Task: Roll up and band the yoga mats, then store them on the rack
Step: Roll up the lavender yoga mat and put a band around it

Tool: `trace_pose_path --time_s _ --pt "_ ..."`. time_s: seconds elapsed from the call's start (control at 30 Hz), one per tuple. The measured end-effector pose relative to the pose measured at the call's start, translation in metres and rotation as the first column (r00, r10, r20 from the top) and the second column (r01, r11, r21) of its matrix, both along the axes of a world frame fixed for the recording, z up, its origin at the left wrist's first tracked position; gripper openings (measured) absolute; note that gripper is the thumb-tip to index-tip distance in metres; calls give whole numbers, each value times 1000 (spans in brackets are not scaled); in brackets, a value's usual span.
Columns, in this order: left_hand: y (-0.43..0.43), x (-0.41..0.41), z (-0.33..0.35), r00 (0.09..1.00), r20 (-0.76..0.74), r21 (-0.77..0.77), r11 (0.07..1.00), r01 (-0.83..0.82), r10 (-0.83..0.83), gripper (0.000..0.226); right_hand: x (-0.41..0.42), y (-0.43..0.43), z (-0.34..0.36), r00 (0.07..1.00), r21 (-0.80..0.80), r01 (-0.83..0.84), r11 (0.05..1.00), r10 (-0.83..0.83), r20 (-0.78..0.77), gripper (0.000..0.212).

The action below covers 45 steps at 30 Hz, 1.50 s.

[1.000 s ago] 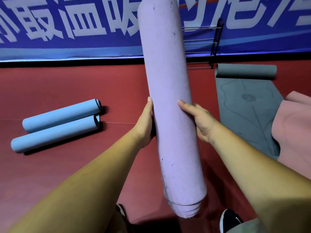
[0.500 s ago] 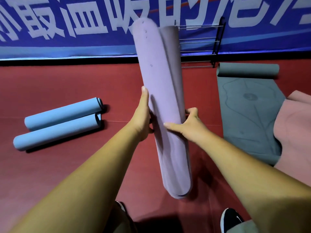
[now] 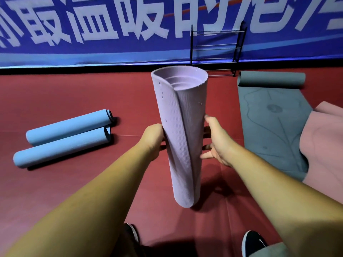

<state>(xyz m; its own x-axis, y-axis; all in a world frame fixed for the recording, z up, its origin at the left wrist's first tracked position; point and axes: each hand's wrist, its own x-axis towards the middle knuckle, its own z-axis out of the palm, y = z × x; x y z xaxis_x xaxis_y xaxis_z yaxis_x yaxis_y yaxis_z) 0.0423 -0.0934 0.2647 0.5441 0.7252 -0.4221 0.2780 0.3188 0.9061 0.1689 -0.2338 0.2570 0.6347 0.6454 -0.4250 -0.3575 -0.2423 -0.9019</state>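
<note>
**Q:** What changed in the last second?

**A:** I had the purple mat (image 3: 182, 138) in the air, tilted, as a tight roll. Now it stands nearly upright in front of me, and its lower end looks to be on the floor (image 3: 74, 191). The roll has loosened. The top end gapes open with the inner turns showing, and the outer flap has lifted along the side.

**Q:** And your grip?

**A:** My left hand (image 3: 153, 140) is against the left side at mid-height. Its fingers are hidden behind the roll, so I cannot tell if they curl round it. My right hand (image 3: 218, 145) has slid lower and opened, and its spread fingers just touch the right side. That is steadying, not clamping.

**Q:** What does it mean for the task?

**A:** I'd call it a small step back. I see no band on the mat, and the roll probably needs tightening before one goes on. Standing it on end may help square the edges.

**Q:** How much is left?

**A:** The rack (image 3: 217, 47) at the back wall holds nothing I can see. Two blue mats (image 3: 66, 127) lie rolled on the floor to my left, and I see no bands on them either. The grey mat (image 3: 272, 127) is only partly rolled. The pink mat (image 3: 326, 145) lies flat beside it, overlapping its edge. I judge most of the task is still ahead.
</note>
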Motion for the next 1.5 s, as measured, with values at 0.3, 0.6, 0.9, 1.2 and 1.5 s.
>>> trace_pose_path --time_s 0.3,0.6,0.9,1.2,1.5 --pt "12 -11 53 997 74 -51 998 33 -29 99 11 -1 34 998 133 -16 991 8 64 52" --pt "-3 3 87 985 169 239 971 2 -43 25 -13 21 51 953 54 42 998 -57 296 77" --pt "-32 -2 36 999 36 320 947 19 -32 38 -10 8 31 975 -46 47 998 -36 220 49" --pt "-32 8 48 977 -204 560 812 164 -56 32 -2 15 39 975 -46 130 990 -119 188 66" --pt "-37 6 66 859 -480 488 759 431 -179 35 4 14 36 970 -65 161 985 -145 193 52"
